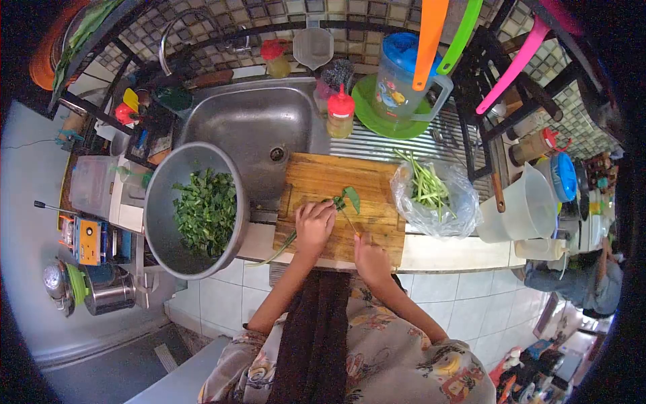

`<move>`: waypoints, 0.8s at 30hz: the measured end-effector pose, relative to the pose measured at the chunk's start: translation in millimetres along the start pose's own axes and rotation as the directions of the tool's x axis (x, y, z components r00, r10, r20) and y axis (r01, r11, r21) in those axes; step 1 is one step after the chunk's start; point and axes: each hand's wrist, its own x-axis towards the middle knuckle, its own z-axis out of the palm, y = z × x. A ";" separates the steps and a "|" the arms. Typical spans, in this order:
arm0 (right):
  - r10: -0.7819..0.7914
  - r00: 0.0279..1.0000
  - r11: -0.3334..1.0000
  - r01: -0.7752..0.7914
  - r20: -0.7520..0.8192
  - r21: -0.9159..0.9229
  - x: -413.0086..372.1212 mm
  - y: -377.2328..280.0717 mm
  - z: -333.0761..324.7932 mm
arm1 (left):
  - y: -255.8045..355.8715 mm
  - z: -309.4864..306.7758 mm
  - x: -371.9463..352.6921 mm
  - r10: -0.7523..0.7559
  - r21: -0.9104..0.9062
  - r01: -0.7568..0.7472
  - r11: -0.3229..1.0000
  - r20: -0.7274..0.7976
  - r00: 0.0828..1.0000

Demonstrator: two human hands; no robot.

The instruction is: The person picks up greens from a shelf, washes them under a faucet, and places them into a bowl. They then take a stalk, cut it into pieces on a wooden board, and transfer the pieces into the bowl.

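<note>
Wrapped round the knife (350, 223), the right hand (372, 259) sits beside the left hand (314, 225), which clasps a leafy stem (352, 197) over the wooden board (380, 175). From where I stand, short strokes with knuckles tucked back look safest.

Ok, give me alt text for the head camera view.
Over a wooden cutting board, a person's left hand holds a leafy stem and the right hand a knife. Chopped greens lie in a gray basin, stems in clear plastic.
</note>
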 end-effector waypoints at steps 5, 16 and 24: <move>0.012 1.000 0.998 -0.013 -0.014 -0.060 2.7 -6.6 3.2 | 1.7 -0.9 1.6 -0.013 -0.013 0.013 1.000 0.007 1.000; -0.041 0.993 0.996 0.048 -0.107 0.068 12.0 -7.4 12.3 | 3.5 -5.2 2.2 -0.060 -0.033 0.063 0.997 0.071 0.996; 0.035 0.997 0.999 -0.035 0.065 -0.008 -28.1 12.6 -15.4 | 2.3 -5.4 3.1 -0.048 -0.009 0.049 0.999 0.043 0.998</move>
